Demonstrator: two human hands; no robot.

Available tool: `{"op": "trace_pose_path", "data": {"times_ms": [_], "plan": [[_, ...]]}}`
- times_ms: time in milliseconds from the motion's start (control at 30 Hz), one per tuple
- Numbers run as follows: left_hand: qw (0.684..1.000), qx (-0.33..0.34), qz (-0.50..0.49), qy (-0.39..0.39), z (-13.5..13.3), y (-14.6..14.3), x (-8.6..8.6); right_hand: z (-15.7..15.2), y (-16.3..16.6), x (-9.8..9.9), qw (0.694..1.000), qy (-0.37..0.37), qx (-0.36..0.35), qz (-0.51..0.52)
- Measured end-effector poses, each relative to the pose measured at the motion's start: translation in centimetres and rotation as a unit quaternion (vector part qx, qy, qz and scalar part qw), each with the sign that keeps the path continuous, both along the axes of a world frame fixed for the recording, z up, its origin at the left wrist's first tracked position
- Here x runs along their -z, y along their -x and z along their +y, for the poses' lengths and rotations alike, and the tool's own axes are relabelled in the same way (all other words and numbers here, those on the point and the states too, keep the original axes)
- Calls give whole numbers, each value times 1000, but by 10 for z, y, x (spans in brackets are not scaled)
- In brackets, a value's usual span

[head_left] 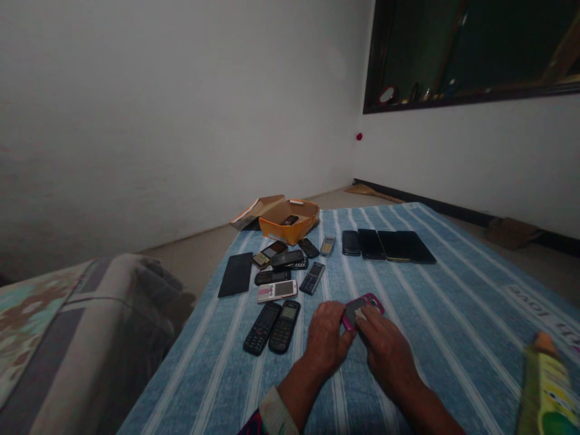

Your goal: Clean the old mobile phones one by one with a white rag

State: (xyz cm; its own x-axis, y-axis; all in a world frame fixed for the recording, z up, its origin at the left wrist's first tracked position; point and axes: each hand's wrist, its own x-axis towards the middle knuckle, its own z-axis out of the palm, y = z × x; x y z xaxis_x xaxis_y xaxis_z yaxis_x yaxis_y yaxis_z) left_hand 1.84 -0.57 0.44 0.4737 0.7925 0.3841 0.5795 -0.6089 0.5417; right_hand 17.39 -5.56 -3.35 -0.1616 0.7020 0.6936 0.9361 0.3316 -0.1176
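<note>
A pink-edged mobile phone (374, 298) with a dark screen lies at a slant on the striped cloth. My left hand (325, 336) grips its left end, thumb along the near edge. Bent over the phone's face are the fingers of my right hand (385, 341), pinching a small pale wad, perhaps cloth or tissue, against the screen. To the left, two black keypad phones (273, 327) lie side by side. Beyond them are a white and pink phone (277, 290), a silver-grey keypad phone (312, 278) and several dark phones (287, 258) partly overlapping.
An open orange cardboard box (290, 231) with a phone inside stands at the far end. Several black smartphones (372, 244) form a row at the back right. A black tablet-like slab (235, 275) lies left. A yellow-green packet (555, 393) sits near right.
</note>
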Motion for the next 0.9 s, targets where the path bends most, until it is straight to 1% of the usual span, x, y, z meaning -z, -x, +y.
{"op": "trace_pose_path", "data": {"times_ms": [167, 300, 400, 467, 633, 767, 900], "plan": [[1000, 3, 4, 5, -1, 0, -4, 4, -15, 0, 998, 34, 40, 26], [1000, 0, 10, 2, -1, 0, -4, 5, -22, 0, 997, 51, 45, 34], [1000, 0, 10, 2, -1, 0, -3, 4, -19, 0, 997, 51, 48, 28], [1000, 4, 1, -3, -1, 0, -3, 3, -15, 0, 998, 42, 40, 25], [1000, 7, -7, -2, -1, 0, -5, -1, 1, 3, 1000, -9, -1, 25], [1000, 1, 2, 3, 0, -1, -4, -2, 8, 4, 1000, -9, -7, 26], [1000, 1, -3, -2, 0, -1, -3, 0, 4, 1, 999, -5, -6, 32]]}}
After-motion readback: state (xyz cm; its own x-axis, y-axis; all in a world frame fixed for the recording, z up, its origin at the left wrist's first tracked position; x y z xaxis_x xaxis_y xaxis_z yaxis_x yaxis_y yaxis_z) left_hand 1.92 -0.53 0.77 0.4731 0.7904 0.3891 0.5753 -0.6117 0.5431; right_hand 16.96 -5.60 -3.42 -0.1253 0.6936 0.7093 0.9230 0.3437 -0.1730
